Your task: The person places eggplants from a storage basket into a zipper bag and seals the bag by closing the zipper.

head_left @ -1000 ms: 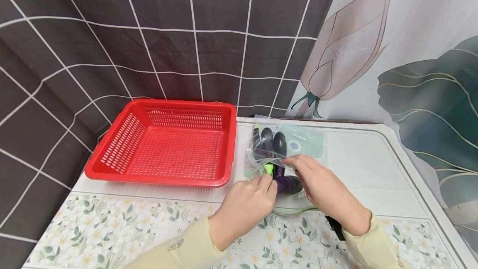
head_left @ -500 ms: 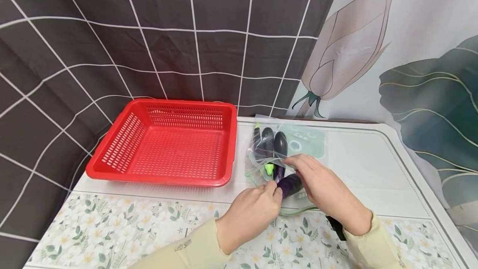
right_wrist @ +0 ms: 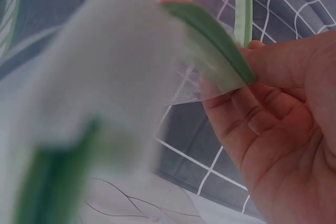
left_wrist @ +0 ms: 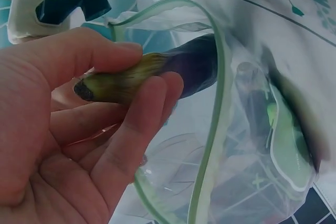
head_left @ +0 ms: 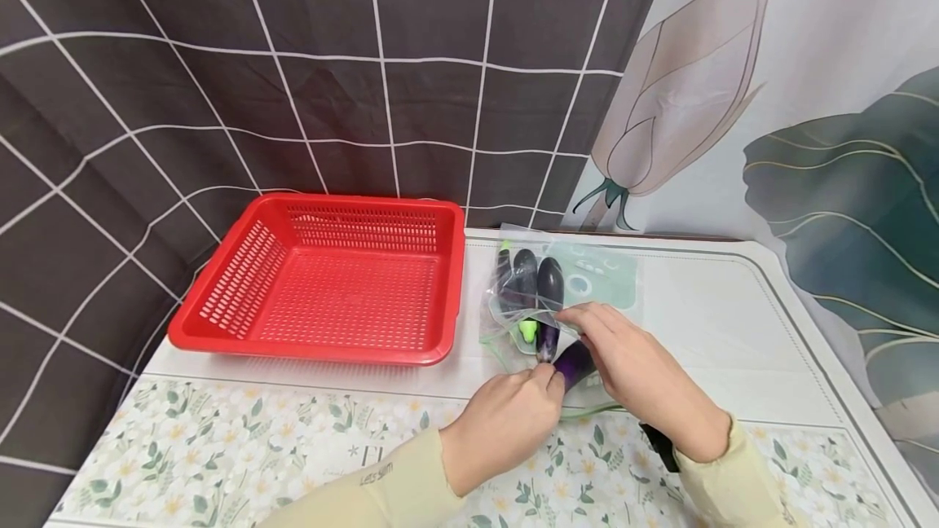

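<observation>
My left hand [head_left: 506, 422] pinches the stem end of a dark purple eggplant [left_wrist: 194, 61] between thumb and fingers. The eggplant's far part reaches into the mouth of a clear zip bag [head_left: 619, 283], whose green rim [left_wrist: 216, 116] arches around it. With thumb and fingertips, my right hand [right_wrist: 278, 114] holds the bag's green-edged lip [right_wrist: 223, 40]. Inside the bag lie several other eggplants [head_left: 550, 283]. A bright green cap [head_left: 527, 330] shows near the opening. In the head view the right hand partly covers the held eggplant.
A red perforated plastic basket [head_left: 315, 353] stands left of the bag on the white tabletop [head_left: 719, 324]. A floral-patterned strip [head_left: 242, 438] runs along the front. Behind rises a dark gridded curtain [head_left: 315, 96], with a flower-print curtain [head_left: 704, 153] at right.
My left hand has shifted right and a little toward the front. The eggplant in it has turned from lying almost sideways to a steeper slant. The right hand stays at the bag's lip.
</observation>
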{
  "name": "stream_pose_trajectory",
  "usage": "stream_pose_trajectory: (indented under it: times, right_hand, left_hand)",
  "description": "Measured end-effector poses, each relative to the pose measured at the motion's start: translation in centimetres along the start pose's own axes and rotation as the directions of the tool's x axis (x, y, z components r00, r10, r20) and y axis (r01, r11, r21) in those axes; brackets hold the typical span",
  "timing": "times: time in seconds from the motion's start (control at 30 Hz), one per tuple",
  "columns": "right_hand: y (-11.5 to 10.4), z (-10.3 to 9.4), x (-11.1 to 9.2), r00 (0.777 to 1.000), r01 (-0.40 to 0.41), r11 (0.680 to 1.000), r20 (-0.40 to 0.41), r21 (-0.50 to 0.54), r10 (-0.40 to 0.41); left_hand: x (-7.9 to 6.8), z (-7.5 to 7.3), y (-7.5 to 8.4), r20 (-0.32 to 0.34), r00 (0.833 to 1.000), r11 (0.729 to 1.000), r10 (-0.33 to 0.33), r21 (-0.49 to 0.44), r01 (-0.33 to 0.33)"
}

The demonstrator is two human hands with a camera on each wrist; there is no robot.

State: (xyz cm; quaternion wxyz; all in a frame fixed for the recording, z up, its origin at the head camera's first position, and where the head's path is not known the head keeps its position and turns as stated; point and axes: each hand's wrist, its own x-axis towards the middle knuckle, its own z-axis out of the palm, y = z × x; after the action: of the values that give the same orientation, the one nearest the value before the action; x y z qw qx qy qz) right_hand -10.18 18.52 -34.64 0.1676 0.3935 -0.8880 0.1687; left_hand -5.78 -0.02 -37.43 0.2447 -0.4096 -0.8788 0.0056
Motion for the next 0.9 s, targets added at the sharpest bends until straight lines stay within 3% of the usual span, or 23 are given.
stream_pose_trajectory:
  times: [0.43,0.67,0.9]
  right_hand:
    - [0.1,0.2,-0.1,1.000,-0.001,1.000,0.010,0.011,0.001]
    - [0.0,0.2,0.0,1.000,0.000,1.000,0.005,0.018,0.000]
    - [0.0,0.1,0.1,1.000,0.009,1.000,0.000,0.015,-0.009]
  left_hand:
    - [1.0,1.8,0.4,-0.050,0.990,0.990,-0.129,0.059,0.131]
    - [1.4,2.4,0.5,-0.028,0.984,0.984,-0.176,0.030,0.177]
    - [1.7,2.9,0.6,-0.035,0.976,0.974,-0.216,0.058,0.218]
